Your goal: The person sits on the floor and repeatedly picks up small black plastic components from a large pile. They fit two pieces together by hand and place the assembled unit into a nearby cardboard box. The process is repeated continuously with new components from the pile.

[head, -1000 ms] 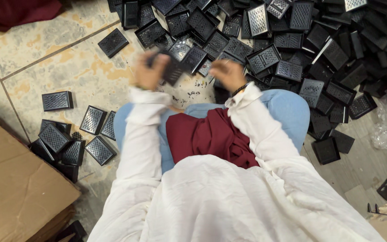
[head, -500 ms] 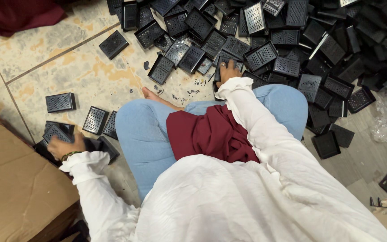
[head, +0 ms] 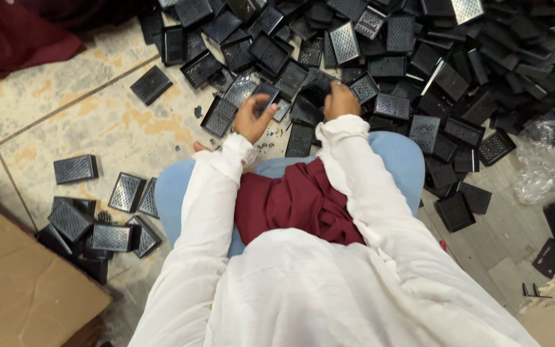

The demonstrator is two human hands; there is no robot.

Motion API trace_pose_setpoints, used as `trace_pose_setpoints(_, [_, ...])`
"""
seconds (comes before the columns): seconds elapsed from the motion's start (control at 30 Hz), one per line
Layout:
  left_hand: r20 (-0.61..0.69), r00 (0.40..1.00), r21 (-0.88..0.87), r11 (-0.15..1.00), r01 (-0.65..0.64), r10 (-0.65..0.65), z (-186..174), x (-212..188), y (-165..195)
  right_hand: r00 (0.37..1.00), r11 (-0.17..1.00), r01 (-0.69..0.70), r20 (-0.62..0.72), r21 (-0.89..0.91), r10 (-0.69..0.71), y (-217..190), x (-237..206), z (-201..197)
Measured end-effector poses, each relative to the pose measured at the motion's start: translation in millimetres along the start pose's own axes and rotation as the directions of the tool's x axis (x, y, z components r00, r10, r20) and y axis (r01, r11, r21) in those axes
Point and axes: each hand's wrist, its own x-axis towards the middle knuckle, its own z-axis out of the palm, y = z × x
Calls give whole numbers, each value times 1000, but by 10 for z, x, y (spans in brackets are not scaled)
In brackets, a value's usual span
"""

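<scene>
- The black grille pieces (head: 419,71) lie in one big heap on the floor just beyond both hands, too many and too overlapped to count.
- The left hand (head: 252,117) is half curled, thumb out and fingers bent, over one grille piece (head: 266,91) at the heap's near edge; whether it grips it I cannot tell.
- The right hand (head: 340,99) is curled shut (knuckles up) on the heap; what it holds is hidden.
- A single stray piece (head: 151,84) lies apart, left of the left hand.
- A second small cluster (head: 107,222) of about ten pieces lies well behind the left hand, beside a cardboard box (head: 14,283).
- Crumpled clear plastic (head: 544,157) sits well right of the right hand.
- The floor (head: 78,122) is worn tile.
</scene>
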Motion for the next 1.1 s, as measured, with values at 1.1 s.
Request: trace_pose_setpoints(1.1, [152, 885, -897, 315, 311, -441, -122, 177, -226, 950, 439, -201, 284, 876, -131, -560, 204, 124])
